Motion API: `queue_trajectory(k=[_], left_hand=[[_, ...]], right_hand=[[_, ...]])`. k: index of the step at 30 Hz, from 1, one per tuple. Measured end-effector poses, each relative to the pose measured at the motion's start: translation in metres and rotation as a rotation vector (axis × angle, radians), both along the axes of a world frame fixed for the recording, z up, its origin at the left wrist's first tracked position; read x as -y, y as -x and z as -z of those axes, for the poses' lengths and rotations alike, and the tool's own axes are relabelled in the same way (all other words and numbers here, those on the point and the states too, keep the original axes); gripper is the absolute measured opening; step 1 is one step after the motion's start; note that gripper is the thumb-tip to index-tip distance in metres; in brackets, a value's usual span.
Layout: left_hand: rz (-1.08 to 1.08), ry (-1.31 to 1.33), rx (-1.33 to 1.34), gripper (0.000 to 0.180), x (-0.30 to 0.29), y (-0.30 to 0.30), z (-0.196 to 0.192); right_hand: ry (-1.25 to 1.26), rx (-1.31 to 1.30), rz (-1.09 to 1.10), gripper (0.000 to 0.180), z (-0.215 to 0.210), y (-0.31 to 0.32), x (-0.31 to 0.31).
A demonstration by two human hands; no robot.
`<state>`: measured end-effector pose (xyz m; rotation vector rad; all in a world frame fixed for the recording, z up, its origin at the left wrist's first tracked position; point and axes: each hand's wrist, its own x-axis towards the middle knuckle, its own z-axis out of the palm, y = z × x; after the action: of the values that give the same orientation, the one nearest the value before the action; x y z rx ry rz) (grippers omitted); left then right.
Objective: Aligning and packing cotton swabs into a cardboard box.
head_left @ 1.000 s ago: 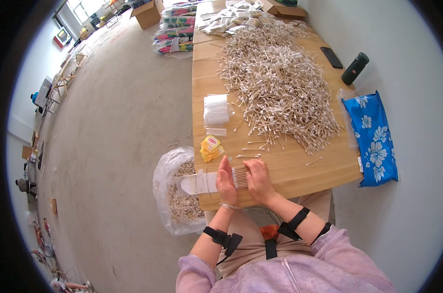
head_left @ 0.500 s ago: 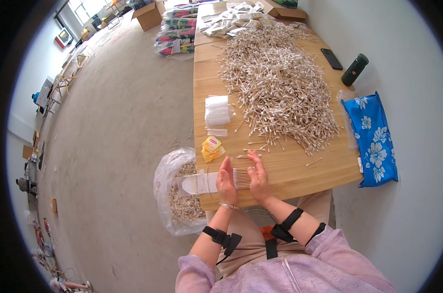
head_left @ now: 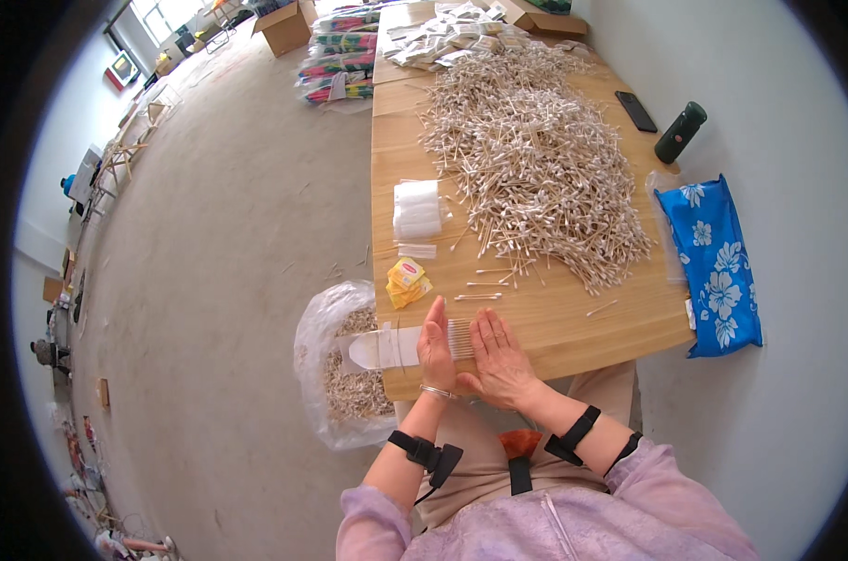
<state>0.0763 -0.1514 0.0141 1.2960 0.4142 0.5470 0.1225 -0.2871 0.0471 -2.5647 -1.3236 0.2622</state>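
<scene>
A row of cotton swabs lies on the desk near its front edge, in the narrow gap between the two hands. The slim, pale sticks sit side by side in a flat, even layer, parallel to one another and running left to right; both ends are mostly hidden by the hands. The left hand stands on edge along the row's left end, fingers straight and together. The right hand is flattened over the right end, palm down, fingers extended, its thumb pointing toward the left hand; whether the two hands touch cannot be told.

Left of the left hand, a whitish translucent packaging sleeve with a rounded tip juts past the desk's side. Beyond the row lie a few loose swabs, yellow printed cards and a large heap of cotton swabs.
</scene>
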Motion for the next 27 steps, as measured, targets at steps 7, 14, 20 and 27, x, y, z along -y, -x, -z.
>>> queue_trajectory(k=[7,14,20,27], left_hand=[[0.064,-0.445,-0.136,0.046,0.004,0.018,-0.011],[0.107,-0.835,-0.272,0.038,0.008,0.049,-0.025],[0.288,-1.222,-0.388,0.057,0.020,0.069,-0.029],[0.332,-1.237,-0.399,0.059,0.018,0.066,-0.028]], right_hand=[[-0.020,0.006,-0.021,0.099,0.001,0.001,-0.001],[-0.108,0.034,-0.014,0.105,0.014,-0.002,0.002],[-0.049,0.116,-0.046,0.101,0.013,0.000,0.002],[-0.062,0.148,-0.042,0.099,0.016,0.000,0.003]])
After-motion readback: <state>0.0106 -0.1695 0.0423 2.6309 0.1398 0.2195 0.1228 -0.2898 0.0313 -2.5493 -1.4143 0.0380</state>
